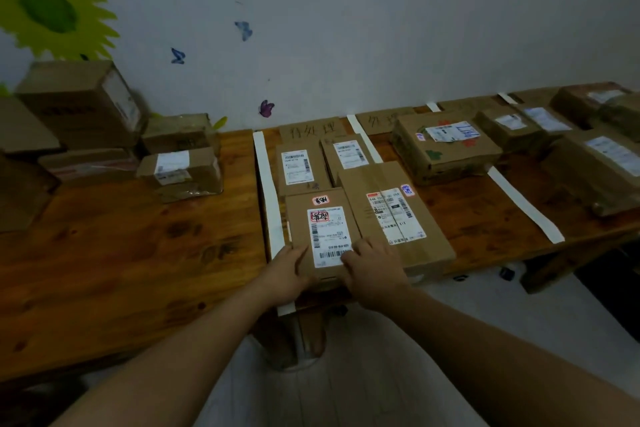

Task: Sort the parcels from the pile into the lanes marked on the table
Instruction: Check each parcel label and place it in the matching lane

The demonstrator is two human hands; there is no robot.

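Cardboard under both hands. Your left grip (287,270) clasped the near left corner of the parcel (301,215), thumb over the top. Your right grip (374,274) lay unclenched, fingers pressing the top.

Location: the lane nearest the pile (104,135), between the tape strip (266,191) and a larger box (394,218) just beside it.

Hazards, as judged: the near end seemed to overhang the bench (138,253) edge, so releasing early could tip it to the floor. A leftward shove could ride it onto the tape.

Appearance: flat brown box, white barcode label (329,236), red-marked sticker, undamaged so far as you could see.
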